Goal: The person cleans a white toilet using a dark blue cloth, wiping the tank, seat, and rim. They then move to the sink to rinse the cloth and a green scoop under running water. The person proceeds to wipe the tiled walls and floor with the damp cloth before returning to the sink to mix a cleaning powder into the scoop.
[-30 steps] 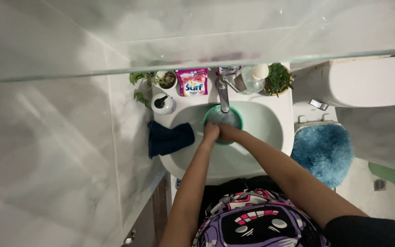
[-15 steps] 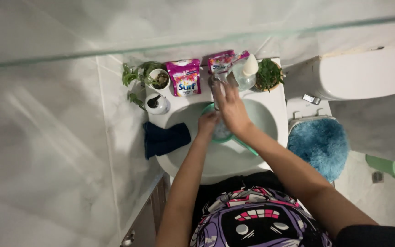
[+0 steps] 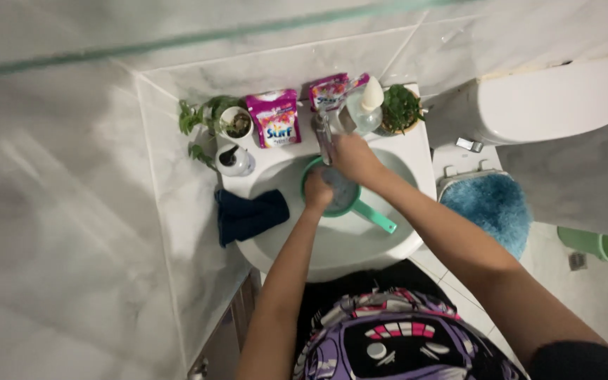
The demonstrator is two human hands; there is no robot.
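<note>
White bathroom sink [image 3: 388, 246]: the right hand [image 3: 352, 156] has risen from the green dipper [image 3: 350, 200] to grasp the tap [image 3: 326, 130]; the left hand [image 3: 318, 190] still grips the rim.

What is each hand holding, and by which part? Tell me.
The left hand grips the rim of the green dipper in the sink. The right hand rests on the tap; a firm grip cannot be told.

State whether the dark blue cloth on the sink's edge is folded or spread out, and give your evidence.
Loosely bunched, not spread flat: the dark blue cloth lies in a rumpled heap on the sink rim, partly hanging over the edge.
</note>
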